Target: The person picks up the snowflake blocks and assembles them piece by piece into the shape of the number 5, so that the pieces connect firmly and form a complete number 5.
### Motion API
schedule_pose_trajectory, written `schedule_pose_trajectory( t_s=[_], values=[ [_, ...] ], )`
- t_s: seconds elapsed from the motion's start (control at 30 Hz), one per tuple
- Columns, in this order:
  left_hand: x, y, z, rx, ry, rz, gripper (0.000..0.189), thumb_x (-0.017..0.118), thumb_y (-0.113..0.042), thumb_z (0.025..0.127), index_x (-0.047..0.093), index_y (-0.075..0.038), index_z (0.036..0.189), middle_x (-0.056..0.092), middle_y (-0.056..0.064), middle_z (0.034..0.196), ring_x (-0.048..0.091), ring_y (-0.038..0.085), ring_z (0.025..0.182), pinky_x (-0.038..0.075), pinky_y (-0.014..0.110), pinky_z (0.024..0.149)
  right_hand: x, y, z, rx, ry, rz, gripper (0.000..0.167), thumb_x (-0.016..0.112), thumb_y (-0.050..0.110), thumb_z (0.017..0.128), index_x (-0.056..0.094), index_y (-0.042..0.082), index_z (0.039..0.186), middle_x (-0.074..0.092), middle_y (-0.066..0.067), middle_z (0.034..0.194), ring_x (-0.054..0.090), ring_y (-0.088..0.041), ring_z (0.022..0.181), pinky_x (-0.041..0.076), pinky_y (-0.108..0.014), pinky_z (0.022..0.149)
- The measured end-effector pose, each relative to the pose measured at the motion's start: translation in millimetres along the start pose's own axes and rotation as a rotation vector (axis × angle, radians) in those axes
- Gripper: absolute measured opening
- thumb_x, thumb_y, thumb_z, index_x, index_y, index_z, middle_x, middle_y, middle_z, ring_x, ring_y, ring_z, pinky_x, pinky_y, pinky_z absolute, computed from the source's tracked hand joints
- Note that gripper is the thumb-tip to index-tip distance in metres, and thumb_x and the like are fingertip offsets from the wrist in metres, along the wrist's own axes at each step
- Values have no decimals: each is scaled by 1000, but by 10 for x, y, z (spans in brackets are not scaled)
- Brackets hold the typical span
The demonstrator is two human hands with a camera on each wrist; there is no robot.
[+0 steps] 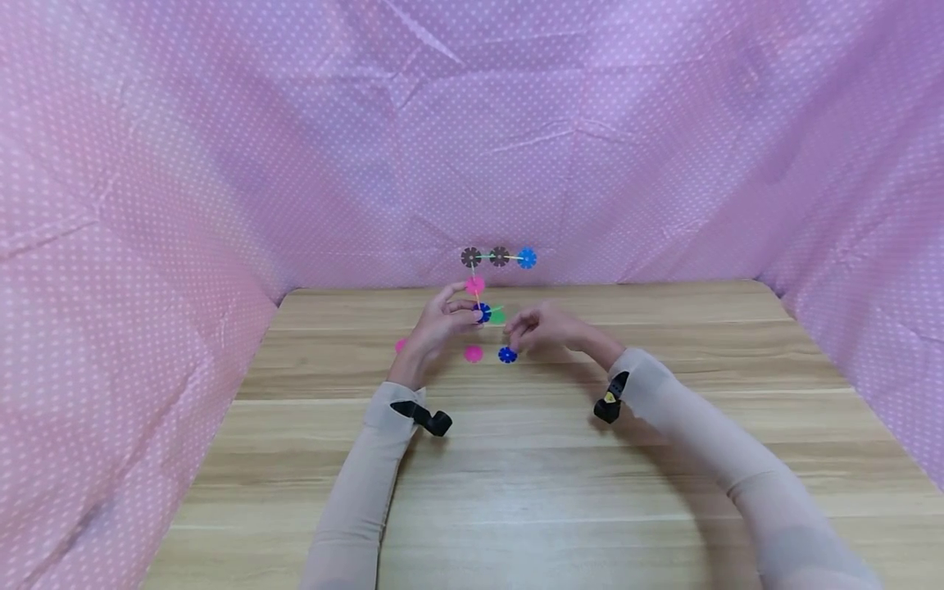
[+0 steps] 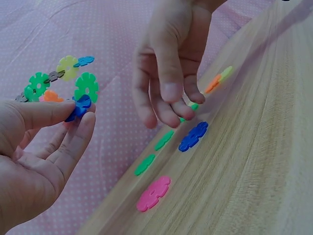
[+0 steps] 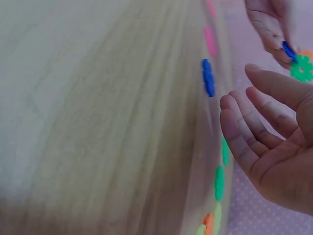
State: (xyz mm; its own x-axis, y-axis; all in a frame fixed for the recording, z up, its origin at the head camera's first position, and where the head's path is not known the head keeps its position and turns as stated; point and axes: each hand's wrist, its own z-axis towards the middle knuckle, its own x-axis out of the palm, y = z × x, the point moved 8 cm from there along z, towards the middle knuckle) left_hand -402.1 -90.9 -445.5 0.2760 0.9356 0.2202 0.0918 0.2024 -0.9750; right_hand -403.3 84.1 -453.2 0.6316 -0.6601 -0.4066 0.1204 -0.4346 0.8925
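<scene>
My left hand [image 1: 441,326] pinches a dark blue notched plastic disc [image 2: 79,108] between thumb and fingers, held up above the table. That disc is the lower end of a linked chain of flower-shaped discs. A green disc [image 2: 87,88] slots into it. Higher up, the chain bends right through two dark grey discs [image 1: 499,256] to a light blue disc [image 1: 527,258]. My right hand [image 1: 547,326] hangs over the table with relaxed, slightly bent fingers and nothing in them. Near its fingertips a loose dark blue disc [image 2: 193,136] lies flat on the wood.
A pink disc [image 1: 474,353] lies left of the loose blue one, and another pink disc [image 1: 401,346] shows beside my left wrist. Loose green discs [image 2: 164,140], an orange disc [image 2: 212,83] and a yellow-green one [image 2: 226,73] lie toward the table's far edge. A pink dotted curtain [image 1: 472,164] hangs behind.
</scene>
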Motion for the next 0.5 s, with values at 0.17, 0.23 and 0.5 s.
schedule_pose_trajectory(
  t_s=[0.17, 0.23, 0.5],
  values=[
    [0, 16, 1, -16, -1, 16, 56, 62, 9, 94, 46, -6, 146, 67, 4, 102, 70, 13, 91, 48, 55, 111, 112, 17, 71, -49, 40, -103, 39, 79, -2, 84, 67, -10, 120, 71, -19, 96, 64, -11, 82, 59, -24, 74],
    [-7, 24, 1, -29, -6, 23, 58, 63, 9, 94, 46, -7, 147, 66, 5, 104, 69, 13, 91, 48, 55, 112, 144, 23, 102, -75, 42, -150, 39, 82, -2, 81, 68, -10, 117, 69, -17, 91, 60, -9, 78, 54, -18, 69],
    [-20, 34, 0, -50, -15, 23, 56, 63, 9, 94, 48, -5, 146, 66, 5, 104, 69, 14, 91, 47, 55, 112, 186, 26, 167, -88, 33, -237, 29, 85, -2, 78, 71, -6, 103, 63, -9, 83, 54, -11, 76, 47, -17, 65]
  ],
)
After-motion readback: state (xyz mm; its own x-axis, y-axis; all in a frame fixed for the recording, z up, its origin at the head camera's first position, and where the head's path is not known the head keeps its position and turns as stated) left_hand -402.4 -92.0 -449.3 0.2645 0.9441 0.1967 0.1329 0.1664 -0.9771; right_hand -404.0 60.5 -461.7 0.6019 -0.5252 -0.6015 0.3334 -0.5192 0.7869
